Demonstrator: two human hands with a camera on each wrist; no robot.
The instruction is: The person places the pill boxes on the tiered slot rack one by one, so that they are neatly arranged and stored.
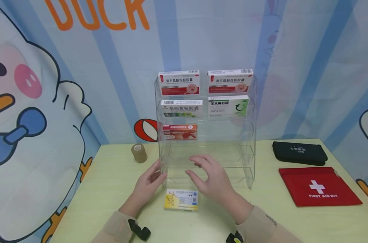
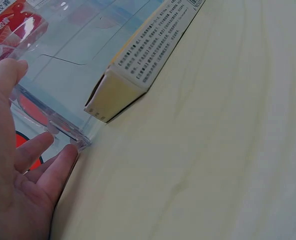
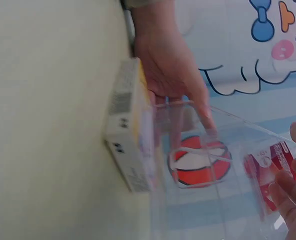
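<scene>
A clear tiered display rack [image 1: 206,153] stands at the table's middle. My left hand [image 1: 148,182] holds the rack's lower left edge, thumb toward the front and fingers along the outer side; the left wrist view shows the fingertips [image 2: 70,150] right at its bottom corner. Before the lower tiers, my right hand [image 1: 214,179] hovers with thumb and fingers apart and nothing between them. A yellow-and-white medicine box [image 1: 181,200] lies on the table before the rack. On the third tier, at left, stands a red-brown medicine box [image 1: 180,132].
Two red-and-white boxes [image 1: 179,83] fill the top tier; a grey-and-green box [image 1: 181,109] and a white-and-green box [image 1: 228,106] stand below. A brown tape roll [image 1: 139,154] is at left. A black case [image 1: 299,153] and red first aid pouch [image 1: 319,187] lie at right.
</scene>
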